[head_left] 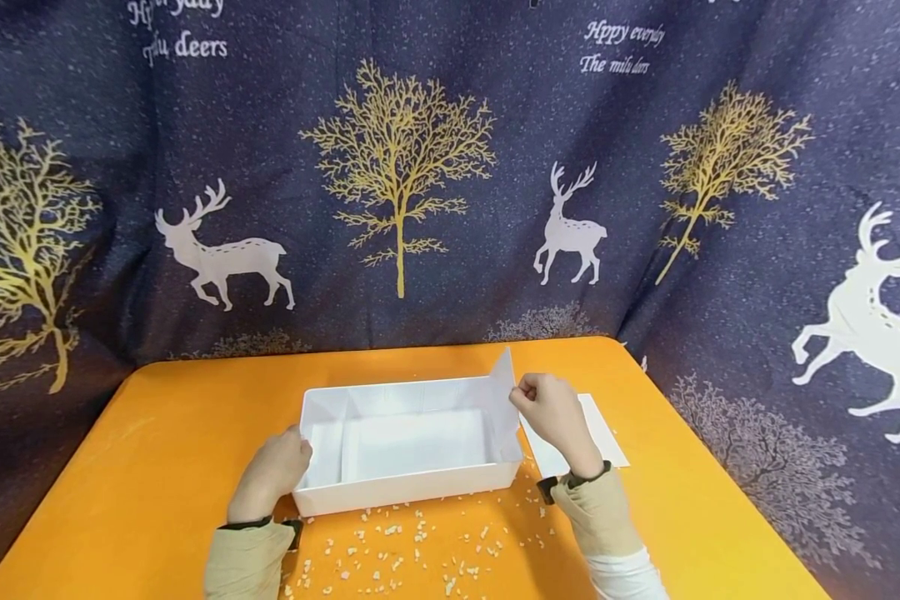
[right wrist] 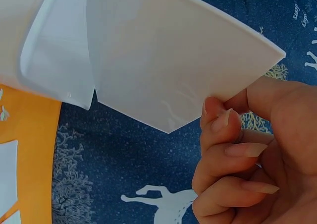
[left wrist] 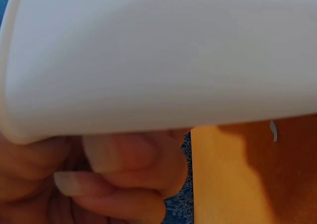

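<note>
A white open-topped box lies lengthwise on the orange table, with an upright divider across its left part. My left hand grips the box's left end; in the left wrist view its curled fingers lie under the edge of the white wall, and the thumb is not clear. At the right end a thin white panel stands tilted, its pointed corner above the rim. My right hand pinches this panel's edge between thumb and forefinger, the other fingers curled, as the right wrist view shows.
On the orange table, small white crumbs are scattered in front of the box. A flat white sheet lies beneath and beside the right hand. A dark blue cloth with deer and trees hangs behind and at the sides.
</note>
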`<state>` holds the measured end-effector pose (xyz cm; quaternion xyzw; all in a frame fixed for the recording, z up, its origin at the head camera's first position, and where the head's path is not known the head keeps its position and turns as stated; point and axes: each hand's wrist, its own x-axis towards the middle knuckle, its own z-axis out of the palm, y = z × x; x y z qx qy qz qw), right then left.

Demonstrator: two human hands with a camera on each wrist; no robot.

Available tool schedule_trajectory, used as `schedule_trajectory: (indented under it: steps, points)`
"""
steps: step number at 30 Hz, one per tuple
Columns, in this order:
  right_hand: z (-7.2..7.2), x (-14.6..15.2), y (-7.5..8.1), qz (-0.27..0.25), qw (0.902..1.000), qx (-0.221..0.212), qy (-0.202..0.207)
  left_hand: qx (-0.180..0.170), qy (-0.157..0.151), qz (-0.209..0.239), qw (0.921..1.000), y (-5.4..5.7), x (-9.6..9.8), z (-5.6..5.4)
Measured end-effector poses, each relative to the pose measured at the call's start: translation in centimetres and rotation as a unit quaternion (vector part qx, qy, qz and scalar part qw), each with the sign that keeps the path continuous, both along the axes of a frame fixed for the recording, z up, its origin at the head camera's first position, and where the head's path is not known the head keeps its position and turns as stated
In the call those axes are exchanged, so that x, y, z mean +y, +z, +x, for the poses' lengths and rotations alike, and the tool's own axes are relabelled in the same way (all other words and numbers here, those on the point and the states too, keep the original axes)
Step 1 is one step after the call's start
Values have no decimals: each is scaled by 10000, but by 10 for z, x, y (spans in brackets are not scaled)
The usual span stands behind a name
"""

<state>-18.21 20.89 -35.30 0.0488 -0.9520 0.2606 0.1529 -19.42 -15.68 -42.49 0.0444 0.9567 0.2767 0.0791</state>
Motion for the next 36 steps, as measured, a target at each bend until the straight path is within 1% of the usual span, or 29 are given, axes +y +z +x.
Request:
schedule_trajectory:
  steps: [8,17,23,27,29,36]
  points:
    - [1,5,2,-26,10000,51,40,84,-41,-104,9999,-1,-1,-2]
    - [3,10,0,62,9999,124,-68,-16,0,-77,10000,0,1,-1]
    - [5,12,0,38,9998,193,-1,-67,0,-54,10000,-1,0,-2]
    - [7,13,0,7,9999,155,38,-103,-1,-55,9999,-1,0,-2]
    - [8,14,0,-9,9999,113,22,-127,2,-48,9999,-1,0,-2]
    - [9,18,0,20,9998,178,-2,-98,-14,-86,9999,0,1,-2]
